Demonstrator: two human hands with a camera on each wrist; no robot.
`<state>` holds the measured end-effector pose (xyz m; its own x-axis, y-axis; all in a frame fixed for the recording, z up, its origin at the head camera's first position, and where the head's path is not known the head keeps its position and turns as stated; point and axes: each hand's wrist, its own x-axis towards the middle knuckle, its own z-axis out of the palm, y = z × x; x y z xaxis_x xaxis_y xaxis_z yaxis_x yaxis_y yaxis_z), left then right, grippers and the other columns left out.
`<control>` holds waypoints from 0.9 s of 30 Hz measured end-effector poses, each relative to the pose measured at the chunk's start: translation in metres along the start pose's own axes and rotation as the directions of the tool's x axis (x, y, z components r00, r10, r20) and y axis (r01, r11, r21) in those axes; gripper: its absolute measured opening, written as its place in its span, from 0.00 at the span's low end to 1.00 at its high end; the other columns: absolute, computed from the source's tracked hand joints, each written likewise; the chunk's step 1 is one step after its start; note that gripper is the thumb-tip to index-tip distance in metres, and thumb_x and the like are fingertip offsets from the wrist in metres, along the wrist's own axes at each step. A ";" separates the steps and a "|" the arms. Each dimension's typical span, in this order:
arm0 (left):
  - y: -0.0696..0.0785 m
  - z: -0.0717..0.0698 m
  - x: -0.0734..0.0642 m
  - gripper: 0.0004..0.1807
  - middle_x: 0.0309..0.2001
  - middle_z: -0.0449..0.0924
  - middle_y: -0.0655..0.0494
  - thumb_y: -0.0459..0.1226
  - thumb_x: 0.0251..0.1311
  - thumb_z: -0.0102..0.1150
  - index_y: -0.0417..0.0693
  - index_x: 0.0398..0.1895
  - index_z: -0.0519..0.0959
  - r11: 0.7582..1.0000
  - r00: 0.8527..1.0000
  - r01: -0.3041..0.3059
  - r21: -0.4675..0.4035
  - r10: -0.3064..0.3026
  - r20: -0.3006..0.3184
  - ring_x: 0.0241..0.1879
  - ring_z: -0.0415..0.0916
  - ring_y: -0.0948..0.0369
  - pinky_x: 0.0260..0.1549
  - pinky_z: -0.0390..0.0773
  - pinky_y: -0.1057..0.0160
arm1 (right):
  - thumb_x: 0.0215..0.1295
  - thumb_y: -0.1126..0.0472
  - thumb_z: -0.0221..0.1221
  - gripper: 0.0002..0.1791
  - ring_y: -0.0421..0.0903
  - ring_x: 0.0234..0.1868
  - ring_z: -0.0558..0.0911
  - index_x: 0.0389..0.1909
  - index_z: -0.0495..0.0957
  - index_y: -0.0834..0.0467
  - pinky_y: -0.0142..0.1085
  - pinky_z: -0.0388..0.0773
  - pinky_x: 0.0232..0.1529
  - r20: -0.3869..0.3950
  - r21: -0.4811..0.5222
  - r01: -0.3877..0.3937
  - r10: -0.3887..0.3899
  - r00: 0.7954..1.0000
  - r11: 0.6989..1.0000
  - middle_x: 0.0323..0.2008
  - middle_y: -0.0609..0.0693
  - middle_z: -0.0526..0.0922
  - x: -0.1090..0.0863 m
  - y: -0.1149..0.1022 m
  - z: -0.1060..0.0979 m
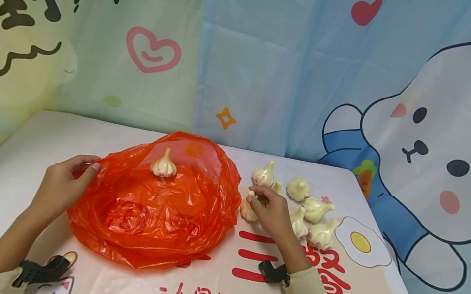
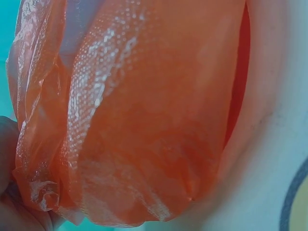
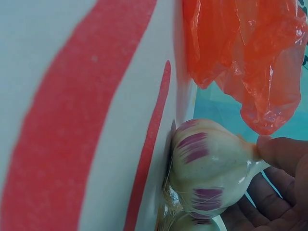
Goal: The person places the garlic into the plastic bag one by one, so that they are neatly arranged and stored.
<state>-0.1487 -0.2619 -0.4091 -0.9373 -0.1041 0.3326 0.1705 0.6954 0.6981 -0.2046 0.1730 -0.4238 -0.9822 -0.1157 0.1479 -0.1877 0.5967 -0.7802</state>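
Note:
My left hand (image 1: 66, 179) pinches the left rim of an open red plastic bag (image 1: 133, 248), whose crinkled wall fills most of the left wrist view. Inside the bag, toward its back, one garlic bulb (image 1: 164, 164) shows with its stem up. My right hand (image 1: 273, 214) is just right of the bag. Its thumb and fingers pinch the stem of another garlic bulb (image 3: 207, 168), pale with purple streaks and roots at its base. That bulb is close to the table surface, and the hand partly covers it in the head view.
Several more garlic bulbs (image 1: 316, 210) lie to the right of and behind my right hand. The white table (image 1: 29, 154) carries a printed cloth with red characters and a fried egg (image 1: 361, 242). A cartoon-printed curtain (image 1: 247, 59) hangs behind the table.

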 end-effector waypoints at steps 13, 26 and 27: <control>0.000 0.000 0.000 0.18 0.44 0.82 0.36 0.40 0.72 0.51 0.35 0.54 0.77 1.000 1.000 -0.002 0.000 0.002 -0.001 0.43 0.79 0.40 0.40 0.78 0.45 | 0.65 0.61 0.64 0.15 0.49 0.45 0.82 0.51 0.81 0.59 0.43 0.80 0.50 -0.025 -0.027 0.044 -0.044 0.999 0.999 0.44 0.52 0.84 0.003 0.002 -0.002; 0.000 -0.002 0.001 0.19 0.47 0.80 0.34 0.41 0.72 0.50 0.35 0.55 0.77 1.000 0.999 0.031 0.003 -0.031 0.009 0.44 0.79 0.39 0.40 0.78 0.45 | 0.65 0.56 0.64 0.16 0.47 0.45 0.82 0.50 0.81 0.60 0.42 0.79 0.52 -0.115 0.078 0.108 -0.098 0.989 0.991 0.45 0.50 0.84 0.002 -0.012 -0.017; 0.000 -0.002 0.001 0.19 0.47 0.80 0.34 0.42 0.72 0.50 0.35 0.55 0.77 0.999 0.999 0.034 0.004 -0.034 0.010 0.44 0.79 0.40 0.40 0.78 0.45 | 0.65 0.56 0.64 0.16 0.46 0.45 0.82 0.50 0.82 0.59 0.41 0.79 0.52 -0.121 0.089 0.105 -0.094 0.988 0.990 0.45 0.49 0.84 0.001 -0.014 -0.018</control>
<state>-0.1485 -0.2635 -0.4072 -0.9456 -0.1202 0.3023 0.1375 0.6945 0.7062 -0.2033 0.1789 -0.4022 -0.9532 -0.0748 0.2929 -0.2892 0.5085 -0.8110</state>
